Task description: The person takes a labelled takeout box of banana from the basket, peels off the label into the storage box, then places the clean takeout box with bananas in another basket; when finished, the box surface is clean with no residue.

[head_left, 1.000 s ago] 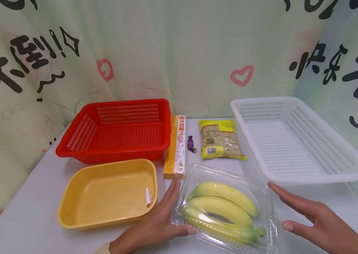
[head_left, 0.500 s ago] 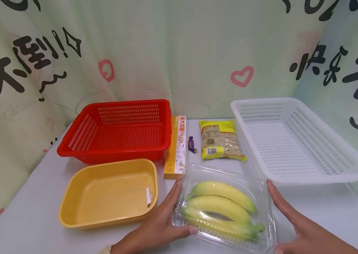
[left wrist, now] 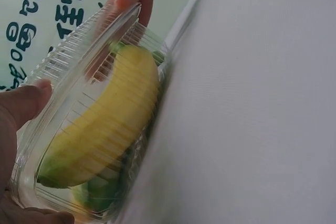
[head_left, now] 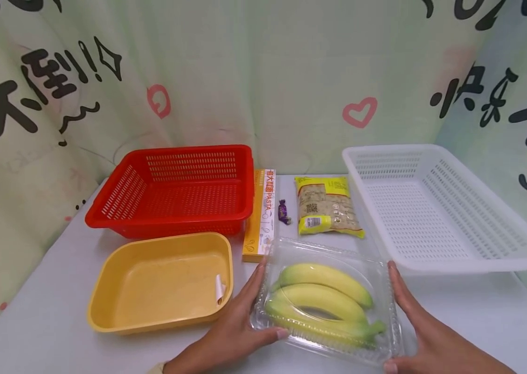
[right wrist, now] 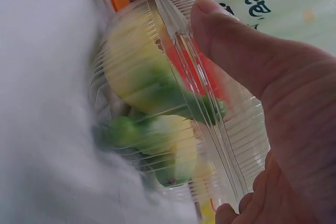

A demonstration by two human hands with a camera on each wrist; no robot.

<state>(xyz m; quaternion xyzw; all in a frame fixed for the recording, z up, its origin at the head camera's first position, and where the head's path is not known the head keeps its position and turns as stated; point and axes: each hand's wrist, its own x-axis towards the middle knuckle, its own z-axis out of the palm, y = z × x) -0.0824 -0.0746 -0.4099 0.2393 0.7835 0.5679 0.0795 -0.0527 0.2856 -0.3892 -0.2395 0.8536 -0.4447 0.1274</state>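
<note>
A clear plastic clamshell box (head_left: pixel 324 247) with bananas (head_left: pixel 321 304) inside lies at the near middle of the white table. My left hand (head_left: pixel 228 324) grips its left side, thumb along the near edge and fingers at the back left corner. On the opposite side my right hand (head_left: pixel 424 330) holds the box between thumb and fingers. In the left wrist view, a yellow banana (left wrist: pixel 115 114) with green ends shows through the ribbed wall. The right wrist view shows green stems (right wrist: pixel 205 107) behind the box's rim, with my right thumb (right wrist: pixel 231 40) on that rim.
Left stand a red basket (head_left: pixel 174 228) and, before it, a yellow tray (head_left: pixel 160 324) with a small white roll (head_left: pixel 219 288). Behind the box lie a pasta box (head_left: pixel 260 218), a purple-wrapped candy (head_left: pixel 283 212) and a yellow-brown bag (head_left: pixel 329 206). A white basket (head_left: pixel 469 267) stands right.
My right hand has moved in from the right and now holds the box's right side. The box has shifted slightly left and away from me, with my left hand staying on it.
</note>
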